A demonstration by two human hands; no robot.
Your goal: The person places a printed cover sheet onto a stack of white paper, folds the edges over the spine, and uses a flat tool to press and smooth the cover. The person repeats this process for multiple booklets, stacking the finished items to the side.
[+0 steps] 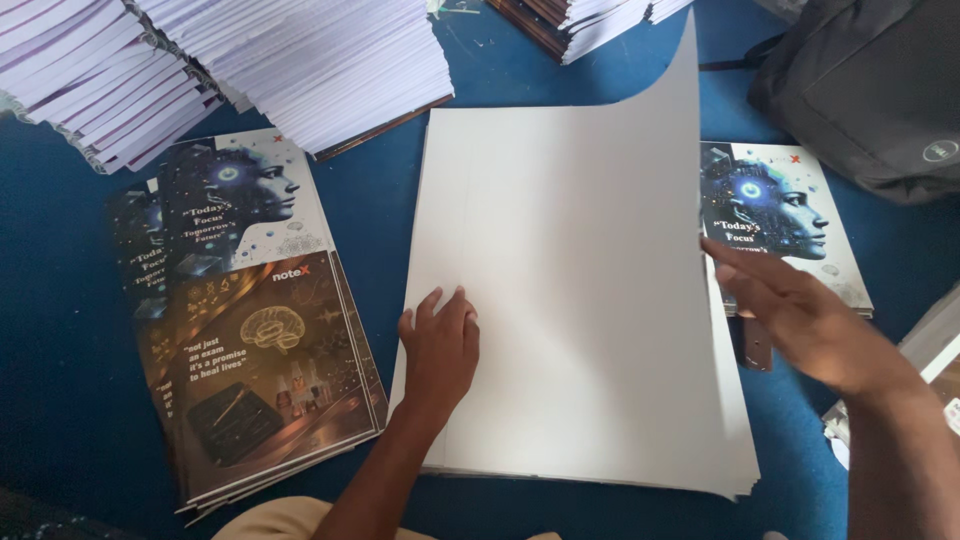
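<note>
Head view: a stack of big white sheets (560, 300) is seen lying in the middle of the blue surface (60, 350). The left hand (440, 345) is laid flat on the stack, near its left edge, with the fingers spread open; nothing is held by it, the paper is only pressed down. The top white sheet (640, 200) is lifted at its right side by the right hand (790, 310). The fingers are held loosely against the sheet's edge, and it cannot be told if the edge is pinched.

The stack's long side is pointed from the near edge of the surface to the far edge. The lifted sheet is tilted up, with its far corner raised high toward the far edge.

Things could go wrong from here. The thin sheet could be bent or creased if it is pulled too fast. Two sheets could be picked up together if they are stuck. The stack could be pushed crooked if the left hand is taken off.

Printed covers (260, 330) are piled near the left edge, and more printed covers (790, 220) are laid at the right. Stacks of white pages (300, 60) are seen along the far edge, and a dark bag (870, 90) is set in the far right corner.
</note>
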